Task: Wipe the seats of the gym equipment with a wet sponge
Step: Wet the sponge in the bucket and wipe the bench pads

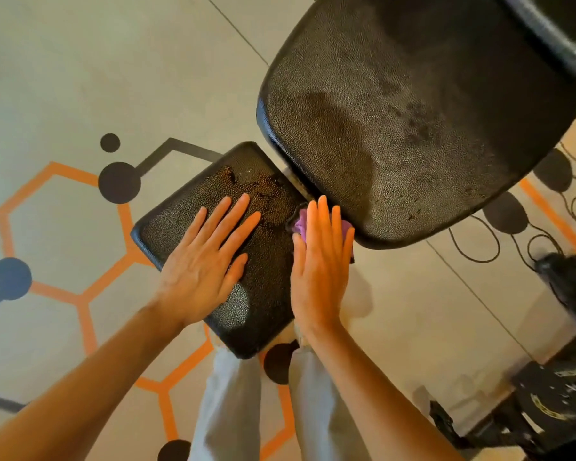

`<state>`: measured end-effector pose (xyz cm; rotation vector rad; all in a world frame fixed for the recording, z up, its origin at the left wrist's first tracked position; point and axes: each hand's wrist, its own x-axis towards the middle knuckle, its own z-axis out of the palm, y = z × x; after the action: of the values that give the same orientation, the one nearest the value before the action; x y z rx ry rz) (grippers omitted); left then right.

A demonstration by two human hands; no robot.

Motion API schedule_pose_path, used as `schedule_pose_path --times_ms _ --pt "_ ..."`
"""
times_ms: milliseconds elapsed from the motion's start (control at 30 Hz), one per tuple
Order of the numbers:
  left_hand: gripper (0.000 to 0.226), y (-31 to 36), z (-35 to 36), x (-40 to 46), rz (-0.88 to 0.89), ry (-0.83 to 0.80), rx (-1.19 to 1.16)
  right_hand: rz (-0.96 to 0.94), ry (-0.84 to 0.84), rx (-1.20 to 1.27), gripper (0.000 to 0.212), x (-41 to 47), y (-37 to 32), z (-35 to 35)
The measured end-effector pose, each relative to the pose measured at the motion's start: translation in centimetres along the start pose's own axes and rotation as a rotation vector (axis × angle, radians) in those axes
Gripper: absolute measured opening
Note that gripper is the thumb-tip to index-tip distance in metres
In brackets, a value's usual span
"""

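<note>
A small black textured seat pad [266, 307] lies below me, with wet dark patches near its far end. My left hand [207, 261] rests flat on it, fingers straight and spread. My right hand [320, 264] presses a purple sponge [301, 222] down with straight fingers at the seat's right far edge, and the hand covers most of the sponge. Beyond it rises a larger black back pad [396, 121], streaked with damp marks.
The floor [80, 78] is grey with orange hexagon lines and dark dots. My light trouser legs [233, 410] stand under the seat. Black machine parts [552, 404] and looping cables [479, 244] lie to the right.
</note>
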<state>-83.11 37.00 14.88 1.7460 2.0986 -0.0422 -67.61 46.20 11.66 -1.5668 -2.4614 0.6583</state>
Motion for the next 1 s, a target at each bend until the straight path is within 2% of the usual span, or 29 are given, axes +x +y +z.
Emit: schedule_pose_path --times_ms 167,267,333,467,600,667,767,833,933,1000 --pt "0.057 -0.2 -0.1 -0.1 0.037 0.005 -0.062 0.013 0.063 0.083 0.046 0.2 0.0 0.4" --pt "0.058 -1.1 -0.7 -0.1 0.066 0.008 -0.169 0.069 0.116 0.194 0.045 0.8 -0.8 0.7" --pt "0.058 -2.1 -1.2 -0.2 0.05 0.048 -0.155 0.129 0.124 0.227 0.044 2.4 -2.2 1.1" --pt "0.058 -4.0 -1.1 -0.5 -0.026 0.091 -0.095 0.167 0.145 0.117 0.046 0.9 -6.0 2.1" --pt "0.058 -4.6 -0.6 -0.7 0.006 0.095 -0.031 -0.004 -0.009 -0.008 0.047 -6.9 -8.1 2.1" --pt "0.058 -4.6 -0.4 -0.5 0.009 0.11 -0.028 -0.016 -0.034 -0.061 0.048 -3.0 -6.8 2.2" --pt "0.058 -4.7 0.0 -0.3 0.014 0.15 -0.05 0.175 0.032 -0.085 0.046 5.2 -6.1 2.0" --pt "0.057 -4.7 0.2 -0.3 0.022 0.173 -0.065 0.202 0.062 -0.092 0.047 3.5 -7.3 2.7" --pt "0.056 -4.6 0.2 -0.5 0.034 0.208 -0.074 0.05 -0.032 -0.024 0.048 -6.2 -10.3 2.5" --pt "0.055 -4.6 0.1 -0.4 0.04 0.212 -0.078 -0.033 -0.054 0.011 0.047 -6.3 -9.3 2.2"
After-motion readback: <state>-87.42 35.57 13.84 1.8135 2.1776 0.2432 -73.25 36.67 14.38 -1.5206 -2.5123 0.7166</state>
